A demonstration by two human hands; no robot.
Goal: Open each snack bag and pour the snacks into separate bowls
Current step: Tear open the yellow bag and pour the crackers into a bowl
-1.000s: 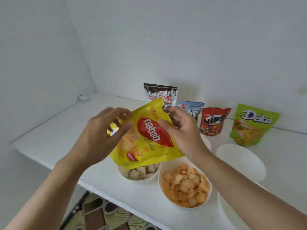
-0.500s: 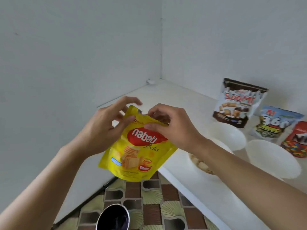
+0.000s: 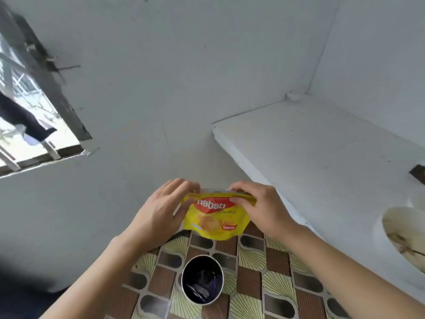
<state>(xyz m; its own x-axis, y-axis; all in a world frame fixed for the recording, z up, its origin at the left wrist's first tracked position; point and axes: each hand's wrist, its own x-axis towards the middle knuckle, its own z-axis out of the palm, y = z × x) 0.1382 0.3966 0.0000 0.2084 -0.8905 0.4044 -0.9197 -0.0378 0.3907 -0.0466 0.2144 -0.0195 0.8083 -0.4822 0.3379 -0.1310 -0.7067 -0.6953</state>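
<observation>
- Bag: yellow, label toward the camera, held in the air past the 9 o'clock edge of the shelf, above the tiled floor.
- Left hand: fingers curled on the bag's top corner at 10 o'clock.
- Right hand: pinches the top edge at 2 o'clock, thumb in front.
- Bin: round, open, at 6 o'clock below the bag.
- Bowl: on the shelf at 3 o'clock, snacks inside.

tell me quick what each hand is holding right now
Left hand: pinches the yellow snack bag at its top left.
Right hand: pinches the bag's top right.
</observation>
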